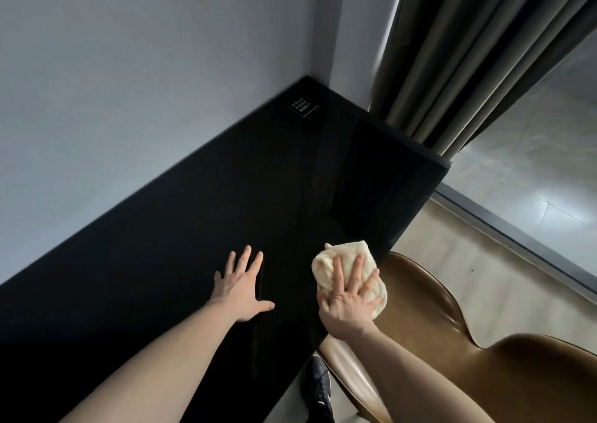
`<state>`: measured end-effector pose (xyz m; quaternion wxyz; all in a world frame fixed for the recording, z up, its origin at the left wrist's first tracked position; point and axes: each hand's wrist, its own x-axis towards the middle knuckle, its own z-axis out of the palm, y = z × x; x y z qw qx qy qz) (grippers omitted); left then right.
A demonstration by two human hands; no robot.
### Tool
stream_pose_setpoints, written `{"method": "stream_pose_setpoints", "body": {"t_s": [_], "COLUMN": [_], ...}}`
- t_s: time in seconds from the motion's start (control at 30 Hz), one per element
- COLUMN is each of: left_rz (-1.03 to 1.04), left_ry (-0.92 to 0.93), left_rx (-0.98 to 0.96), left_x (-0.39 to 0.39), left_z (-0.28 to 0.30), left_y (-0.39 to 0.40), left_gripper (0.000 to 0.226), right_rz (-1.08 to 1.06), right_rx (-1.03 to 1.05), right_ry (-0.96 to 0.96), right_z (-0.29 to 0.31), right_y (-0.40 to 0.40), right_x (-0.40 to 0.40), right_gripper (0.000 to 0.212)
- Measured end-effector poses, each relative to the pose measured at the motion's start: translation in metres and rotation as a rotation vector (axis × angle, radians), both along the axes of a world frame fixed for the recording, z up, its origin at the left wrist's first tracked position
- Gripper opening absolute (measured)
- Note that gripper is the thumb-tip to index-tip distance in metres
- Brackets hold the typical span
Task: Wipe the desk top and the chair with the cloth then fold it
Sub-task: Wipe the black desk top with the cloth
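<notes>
black desk top (181, 229), cream cloth (347, 261), small label (303, 108)

Both arms reach forward; left grip (243, 285) splayed flat, right grip (347, 300) fingers straight, pressing down

grey curtain (458, 57), pale wall (129, 67), black shoe (318, 387), tiled floor (504, 280)

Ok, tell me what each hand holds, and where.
Nothing is gripped. The right hand presses flat on the middle of the cloth on the desk top; the left hand rests open beside it.
</notes>
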<state>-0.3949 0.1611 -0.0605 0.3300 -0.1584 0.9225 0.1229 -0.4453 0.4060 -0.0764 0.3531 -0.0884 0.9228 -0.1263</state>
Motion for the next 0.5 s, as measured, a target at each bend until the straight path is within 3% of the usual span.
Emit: {"method": "stream_pose_setpoints", "body": {"t_s": [0.13, 0.3, 0.5], "left_rz": [-0.004, 0.047, 0.167], "left_ry": [-0.056, -0.03, -0.082], "left_rx": [-0.01, 0.0, -0.004], "left_x": [-0.015, -0.054, -0.121], "left_z": [0.003, 0.008, 0.014], "left_y": [0.001, -0.013, -0.02], "left_gripper": [0.133, 0.121, 0.133], "right_rz": [-0.035, -0.077, -0.093], "right_rx": [0.023, 0.032, 0.038], "right_ry": [-0.007, -0.011, 0.01], "right_z": [0.001, 0.006, 0.003], "right_y": [-0.005, -0.007, 0.013], "right_x": [-0.014, -0.061, -0.141], "right_gripper": [0.085, 0.087, 0.086]}}
